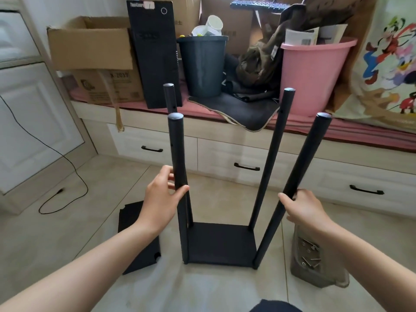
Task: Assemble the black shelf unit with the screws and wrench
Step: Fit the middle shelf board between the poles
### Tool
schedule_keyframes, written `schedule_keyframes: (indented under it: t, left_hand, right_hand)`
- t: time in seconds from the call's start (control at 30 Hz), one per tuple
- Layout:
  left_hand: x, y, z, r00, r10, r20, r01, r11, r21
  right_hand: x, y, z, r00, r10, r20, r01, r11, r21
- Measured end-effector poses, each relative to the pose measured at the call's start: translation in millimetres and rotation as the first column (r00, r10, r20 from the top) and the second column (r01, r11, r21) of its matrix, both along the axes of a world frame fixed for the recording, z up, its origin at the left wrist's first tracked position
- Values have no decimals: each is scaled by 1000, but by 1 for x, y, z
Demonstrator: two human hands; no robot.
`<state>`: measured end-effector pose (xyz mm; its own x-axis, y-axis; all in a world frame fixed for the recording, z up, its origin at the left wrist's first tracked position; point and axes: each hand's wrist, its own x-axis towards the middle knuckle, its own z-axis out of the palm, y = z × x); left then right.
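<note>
Left hand (161, 200) fingers wrap near-left pole (179, 167). Right hand (302, 209) fingers wrap leaning near-right pole (299, 176). Push both straight over bottom shelf board (221, 244); hold steady.

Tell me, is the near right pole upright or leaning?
Leaning: the near right pole tilts outward to the right, top beyond the base panel.

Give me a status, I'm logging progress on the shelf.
Left hand grips near-left pole; right hand grips near-right pole. Four poles up on base panel. Nothing blocking.
</note>
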<state>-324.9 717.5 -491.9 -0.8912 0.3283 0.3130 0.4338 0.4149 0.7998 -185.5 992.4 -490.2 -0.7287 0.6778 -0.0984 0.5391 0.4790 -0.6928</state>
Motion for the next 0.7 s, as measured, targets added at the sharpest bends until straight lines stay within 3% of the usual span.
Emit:
schedule_keyframes:
  t: [0.1, 0.2, 0.4, 0.53, 0.7]
  left_hand:
    - [0, -5, -3, 999, -9, 42, 8, 1000, 12]
    - [-2, -16, -9, 996, -25, 90, 24, 999, 22]
    - [-13, -55, -49, 966, 91, 240, -94, 996, 2]
    - [-24, -87, -88, 923, 200, 329, -179, 979, -92]
    - [-41, -128, -145, 836, 345, 427, -260, 934, -246]
  right_hand:
    - [8, -15, 5, 966, 60, 252, -19, 986, -163]
    - [6, -37, -2, 864, 201, 462, -141, 977, -162]
    - [-44, -98, -30, 728, 469, 500, -467, 873, -140]
    - [-78, -148, -60, 640, 577, 508, -562, 802, -203]
    - [-125, -205, -113, 592, 663, 458, -574, 746, -337]
